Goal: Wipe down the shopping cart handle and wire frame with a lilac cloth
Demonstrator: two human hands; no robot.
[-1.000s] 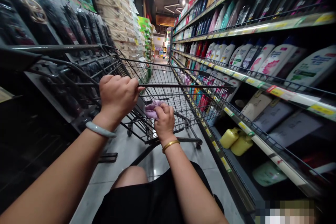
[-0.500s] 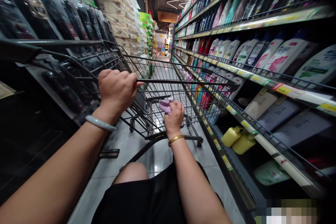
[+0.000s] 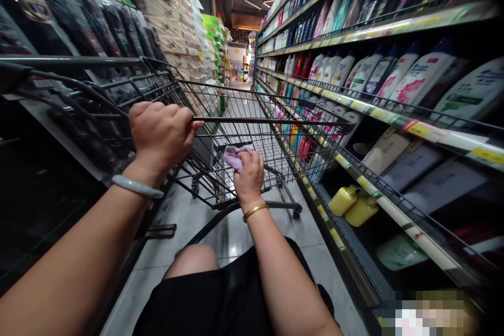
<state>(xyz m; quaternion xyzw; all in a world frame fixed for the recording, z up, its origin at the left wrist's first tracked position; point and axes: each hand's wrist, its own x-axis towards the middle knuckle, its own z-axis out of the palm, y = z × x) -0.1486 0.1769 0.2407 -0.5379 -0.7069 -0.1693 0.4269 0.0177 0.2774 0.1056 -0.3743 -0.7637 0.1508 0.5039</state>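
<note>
A dark wire shopping cart [image 3: 271, 122] stands in front of me, its basket facing down the aisle. My left hand [image 3: 163, 131], with a pale bangle [image 3: 137, 186] on the wrist, is wrapped round the cart's upper rim bar. Lower and to the right, my right hand [image 3: 250, 176] is closed on a crumpled light purple cloth [image 3: 237, 157]. A gold bracelet [image 3: 255, 212] circles that wrist. The cloth is at the wire side of the basket; whether it presses on the wires I cannot tell. Fingertips of both hands are partly hidden.
Shelves [image 3: 444, 136] on the right hold rows of bottles, with yellow bottles [image 3: 350, 205] low down. Packaged dark goods [image 3: 90, 26] hang on the left, before a stack of wrapped packs [image 3: 169, 21]. Tiled floor [image 3: 236, 236] runs beneath the cart. A pixelated patch covers the lower right corner.
My right hand and the cloth have shifted left along the basket's wires. My left hand still grips the bar, and the whole view has moved slightly.
</note>
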